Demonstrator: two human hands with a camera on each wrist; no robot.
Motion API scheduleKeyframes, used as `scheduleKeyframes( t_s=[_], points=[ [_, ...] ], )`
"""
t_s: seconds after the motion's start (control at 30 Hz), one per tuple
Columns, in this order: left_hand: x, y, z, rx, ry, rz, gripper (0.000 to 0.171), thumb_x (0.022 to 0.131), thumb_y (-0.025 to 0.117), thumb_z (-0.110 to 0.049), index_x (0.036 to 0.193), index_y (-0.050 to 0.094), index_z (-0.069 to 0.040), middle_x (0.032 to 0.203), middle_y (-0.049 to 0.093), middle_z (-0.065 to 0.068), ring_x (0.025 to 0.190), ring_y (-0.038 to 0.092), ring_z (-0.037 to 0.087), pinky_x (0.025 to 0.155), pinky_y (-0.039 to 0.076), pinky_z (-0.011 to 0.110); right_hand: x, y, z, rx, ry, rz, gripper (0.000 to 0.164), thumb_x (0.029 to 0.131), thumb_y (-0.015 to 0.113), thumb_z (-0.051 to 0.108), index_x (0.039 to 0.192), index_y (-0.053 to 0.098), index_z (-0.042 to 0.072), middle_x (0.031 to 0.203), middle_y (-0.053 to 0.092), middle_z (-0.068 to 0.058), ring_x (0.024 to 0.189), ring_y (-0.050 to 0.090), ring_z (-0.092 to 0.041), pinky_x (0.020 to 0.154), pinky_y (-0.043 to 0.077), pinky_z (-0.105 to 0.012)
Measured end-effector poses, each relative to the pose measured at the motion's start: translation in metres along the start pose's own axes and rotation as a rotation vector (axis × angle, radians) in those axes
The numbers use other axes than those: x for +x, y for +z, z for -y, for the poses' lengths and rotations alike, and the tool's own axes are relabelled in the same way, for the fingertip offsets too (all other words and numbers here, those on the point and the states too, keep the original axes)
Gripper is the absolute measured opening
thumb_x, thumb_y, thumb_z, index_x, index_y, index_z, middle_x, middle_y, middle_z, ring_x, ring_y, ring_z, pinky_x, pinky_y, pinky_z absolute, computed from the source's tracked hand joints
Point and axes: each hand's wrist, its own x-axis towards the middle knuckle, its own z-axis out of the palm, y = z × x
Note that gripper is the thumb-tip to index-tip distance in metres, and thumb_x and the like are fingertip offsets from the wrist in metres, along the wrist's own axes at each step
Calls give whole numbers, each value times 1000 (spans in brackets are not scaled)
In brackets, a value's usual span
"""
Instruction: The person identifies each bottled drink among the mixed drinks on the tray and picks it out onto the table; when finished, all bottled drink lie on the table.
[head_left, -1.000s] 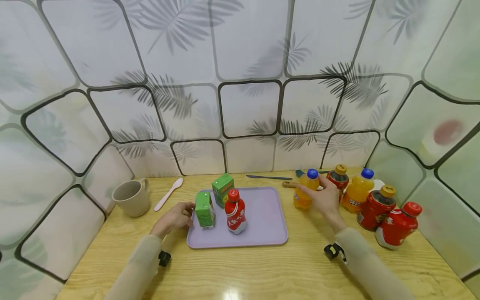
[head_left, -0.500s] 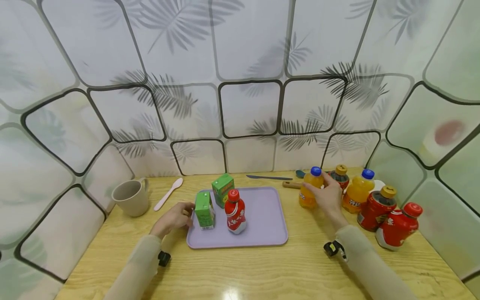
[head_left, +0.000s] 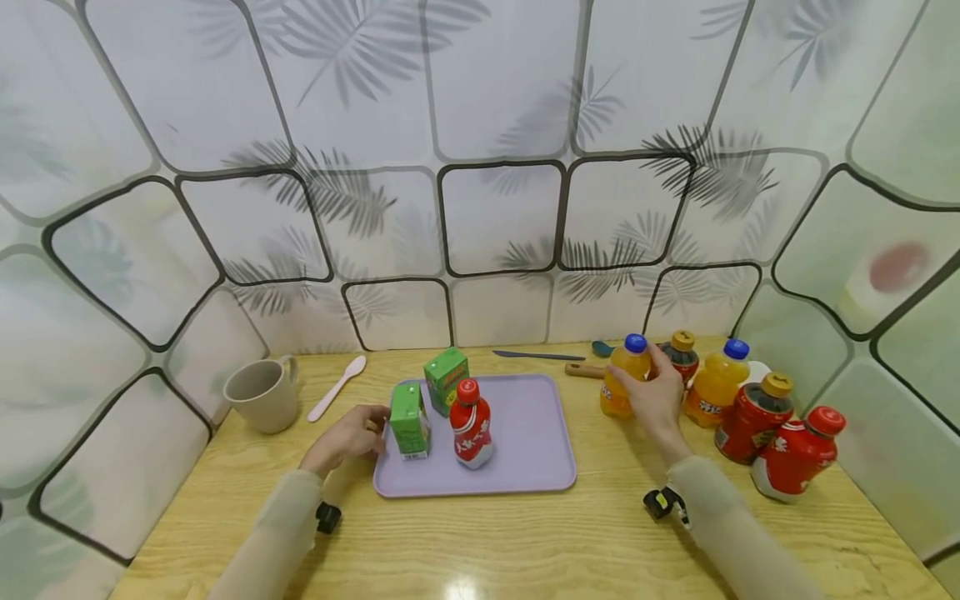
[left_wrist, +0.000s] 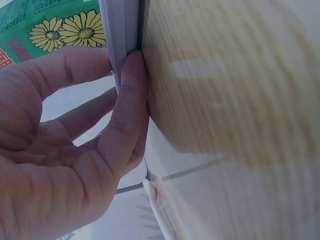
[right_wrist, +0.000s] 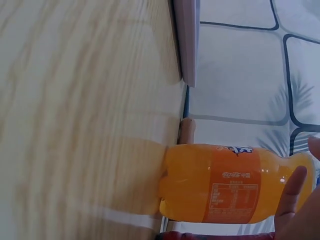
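My left hand pinches the left rim of a lilac tray. In the left wrist view its fingers lie on both sides of the tray's edge. Two green drink cartons and a red-capped red bottle stand upright on the tray. To the right of the tray, my right hand holds a blue-capped orange soda bottle by its upper part. The right wrist view shows this bottle upright, its base right at the wooden table, with a fingertip across its shoulder.
Right of my right hand stand a second orange soda bottle, two dark cola bottles and a red bottle. A wooden handle and a dark blue knife lie behind. At left are a mug and a pink spoon.
My right hand has shifted the orange soda bottle slightly to the right, closer to the other bottles, mostly in the first half second. The left hand and the tray have stayed put.
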Motion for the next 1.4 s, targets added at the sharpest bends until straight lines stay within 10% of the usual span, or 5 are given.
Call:
scheduleKeyframes(
  t_s=[0.2,0.8,1.0,1.23,1.4],
  points=[
    [-1,0,0,-7,19,0,66,65,59,13,131,49,14,109,58,24,81,57,23,62,55,33,-1,-1,2,66,-62,-92,57,83,78,18,137,59,16,133,60,-8,105,54,-14,75,45,-8],
    [0,1,3,-5,25,1,66,65,59,13,130,51,12,107,59,22,79,57,21,61,54,31,-6,-4,10,221,-160,-185,39,84,75,10,123,68,10,107,63,3,94,58,-10,73,47,-12],
    [1,2,2,-2,24,-4,67,65,59,12,131,50,12,109,59,23,80,57,21,61,54,31,-9,-2,15,304,-186,-162,33,84,73,3,117,69,1,96,66,11,83,60,-2,64,45,-12],
    [0,2,1,15,18,-3,65,65,60,12,130,52,11,108,60,22,80,57,21,60,53,31,-22,5,32,347,-259,-88,27,84,69,-7,111,66,-11,97,69,-12,79,62,-3,57,50,-12],
    [2,0,1,34,13,-7,65,65,60,12,130,53,10,108,60,22,81,57,22,59,52,30,-20,16,23,354,-215,41,22,84,71,-2,105,68,-9,92,70,3,74,62,-3,55,51,-15]
  ],
)
